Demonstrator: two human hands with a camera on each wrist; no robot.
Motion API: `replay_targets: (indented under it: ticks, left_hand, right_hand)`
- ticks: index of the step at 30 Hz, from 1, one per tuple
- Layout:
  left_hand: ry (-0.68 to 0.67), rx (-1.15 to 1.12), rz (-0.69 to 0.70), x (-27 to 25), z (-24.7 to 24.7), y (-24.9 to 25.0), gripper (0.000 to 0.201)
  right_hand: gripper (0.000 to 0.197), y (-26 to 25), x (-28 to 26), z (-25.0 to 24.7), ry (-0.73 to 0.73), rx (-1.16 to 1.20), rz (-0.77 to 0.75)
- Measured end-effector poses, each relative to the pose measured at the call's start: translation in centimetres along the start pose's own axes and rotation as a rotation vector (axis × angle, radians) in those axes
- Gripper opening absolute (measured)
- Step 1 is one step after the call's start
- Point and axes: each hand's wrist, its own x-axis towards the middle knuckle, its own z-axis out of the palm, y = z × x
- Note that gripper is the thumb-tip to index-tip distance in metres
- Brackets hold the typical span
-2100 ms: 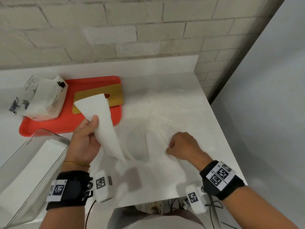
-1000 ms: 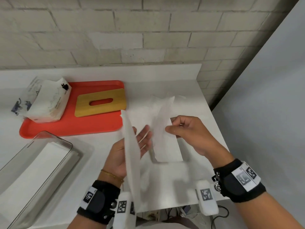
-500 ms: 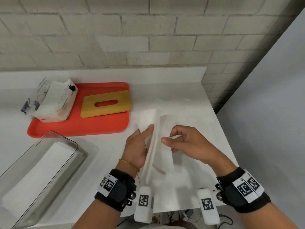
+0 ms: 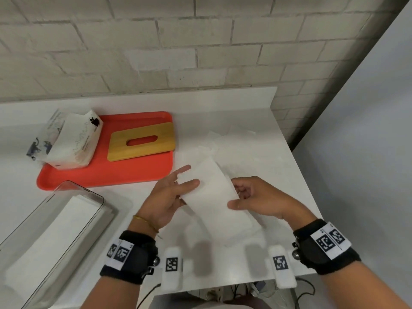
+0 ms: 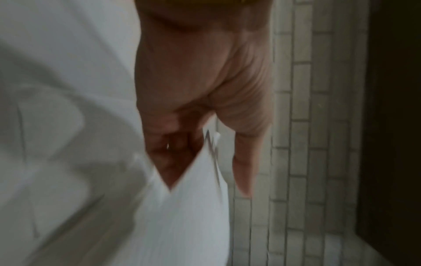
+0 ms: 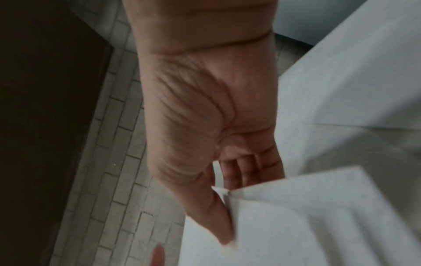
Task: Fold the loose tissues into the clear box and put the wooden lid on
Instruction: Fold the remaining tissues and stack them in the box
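A folded white tissue [image 4: 209, 197] hangs as a long strip just above the counter, held between both hands. My left hand [image 4: 178, 189] pinches its left edge, thumb on top and fingers underneath. My right hand [image 4: 239, 197] pinches the right edge with curled fingers. The wrist views show the left hand [image 5: 205, 144] and the right hand [image 6: 224, 189] each on a tissue corner [image 5: 189, 216] [image 6: 296, 225]. At lower left the clear box [image 4: 98, 198] stands open with folded tissues inside. The wooden lid [image 4: 142, 150] lies on the red tray [image 4: 107, 175].
A torn tissue pack [image 4: 71, 141] sits on the tray's left end. Several loose tissues [image 4: 234, 146] lie spread on the white counter [image 4: 223, 264] behind my hands. A brick wall runs along the back, and the counter ends close on my right.
The tissue stood on edge between my hands. It is now folded into a flat strip, with my left thumb on top of it and my right hand on the other edge.
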Motion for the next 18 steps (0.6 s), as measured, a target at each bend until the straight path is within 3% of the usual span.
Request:
replay_targets:
  ticks: [3, 6, 10, 18]
  left_hand:
    - [-0.116, 0.103, -0.030, -0.4, -0.7, 0.5, 0.063]
    - [-0.177, 0.203, -0.009, -0.6, -0.6, 0.5, 0.045]
    - [-0.129, 0.297, 0.042, -0.3, -0.6, 0.4, 0.034]
    - [0.092, 0.225, 0.224, 1.6, -0.9, -1.4, 0.014]
  right_hand:
    - [0.029, -0.9, -0.1, -1.0, -0.158, -0.114, 0.015]
    - [0.012, -1.3, 0.2, -1.7, -0.180, -0.170, 0.032]
    - [0.006, -0.1, 0.5, -2.6, -0.066, -0.041, 0.051]
    - [0.035, 4.5, 0.4, -2.4, 0.256, 0.251, 0.042]
